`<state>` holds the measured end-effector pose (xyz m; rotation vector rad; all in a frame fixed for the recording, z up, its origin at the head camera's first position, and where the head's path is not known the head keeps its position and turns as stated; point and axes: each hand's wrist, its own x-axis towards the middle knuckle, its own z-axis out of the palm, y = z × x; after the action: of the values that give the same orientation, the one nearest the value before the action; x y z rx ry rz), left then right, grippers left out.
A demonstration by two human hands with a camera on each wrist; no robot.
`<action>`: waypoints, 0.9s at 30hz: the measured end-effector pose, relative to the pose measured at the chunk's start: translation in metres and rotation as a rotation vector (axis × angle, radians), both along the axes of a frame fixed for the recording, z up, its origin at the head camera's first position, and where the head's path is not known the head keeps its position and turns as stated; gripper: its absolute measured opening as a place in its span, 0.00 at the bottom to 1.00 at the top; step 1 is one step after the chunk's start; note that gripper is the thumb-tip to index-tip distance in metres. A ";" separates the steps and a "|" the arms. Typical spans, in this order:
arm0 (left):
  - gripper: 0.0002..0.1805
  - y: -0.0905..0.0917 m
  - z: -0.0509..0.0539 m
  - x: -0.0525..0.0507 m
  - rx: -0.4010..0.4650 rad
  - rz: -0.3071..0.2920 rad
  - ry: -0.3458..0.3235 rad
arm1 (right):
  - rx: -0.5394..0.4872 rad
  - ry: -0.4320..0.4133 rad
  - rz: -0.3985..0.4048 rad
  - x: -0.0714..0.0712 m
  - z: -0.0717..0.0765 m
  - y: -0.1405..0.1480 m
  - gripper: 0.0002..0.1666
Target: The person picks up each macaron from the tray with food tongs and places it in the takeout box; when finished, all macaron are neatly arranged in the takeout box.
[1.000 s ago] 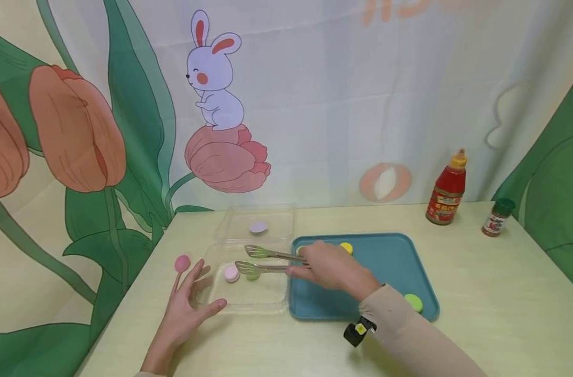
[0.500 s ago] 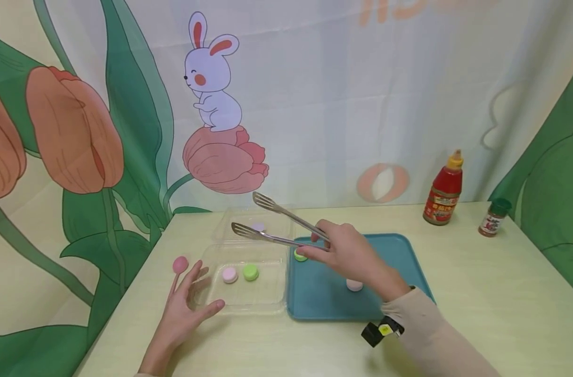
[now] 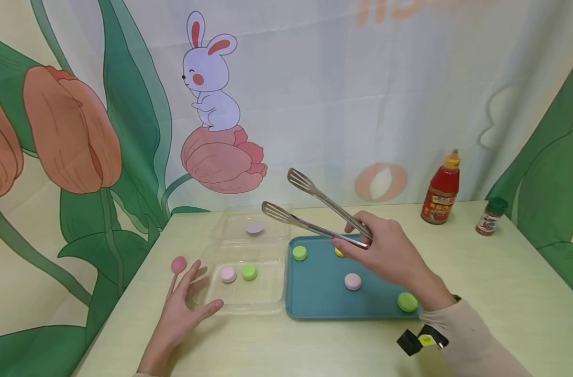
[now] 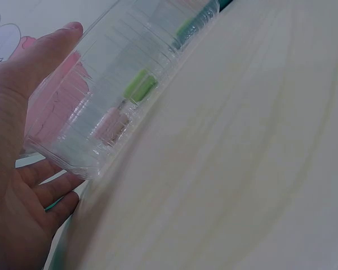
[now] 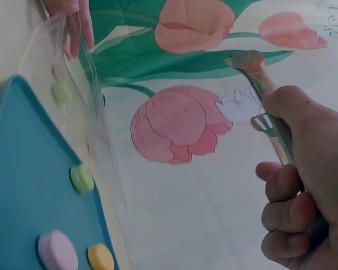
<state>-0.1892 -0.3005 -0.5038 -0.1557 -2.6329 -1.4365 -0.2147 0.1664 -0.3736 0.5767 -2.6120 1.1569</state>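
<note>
Tongs (image 3: 335, 208) lay within the curled fingers of the right hand (image 3: 390, 251), their arms spread, slotted ends angled up and left beyond the grip. Below was the blue tray (image 3: 319, 302); beside it, the clear container (image 3: 249, 307) held pink (image 3: 228, 274) and green macarons (image 3: 250, 272). The left hand (image 3: 185, 306), thumb and fingers parted, was at the container's left side.

Left hand (image 4: 11, 132) beside clear container (image 4: 110, 59); macarons (image 4: 139, 87) inside.

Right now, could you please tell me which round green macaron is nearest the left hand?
The round green macaron inside the clear plastic container; the other two green ones lie on the blue rectangular tray.
</note>
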 end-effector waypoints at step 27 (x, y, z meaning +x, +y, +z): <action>0.64 0.000 -0.001 0.000 0.000 -0.002 0.000 | 0.185 -0.173 -0.152 0.043 -0.058 0.104 0.26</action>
<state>-0.1894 -0.3009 -0.5044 -0.1586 -2.6336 -1.4371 -0.1718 0.2701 -0.4317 0.3160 -2.8729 0.9656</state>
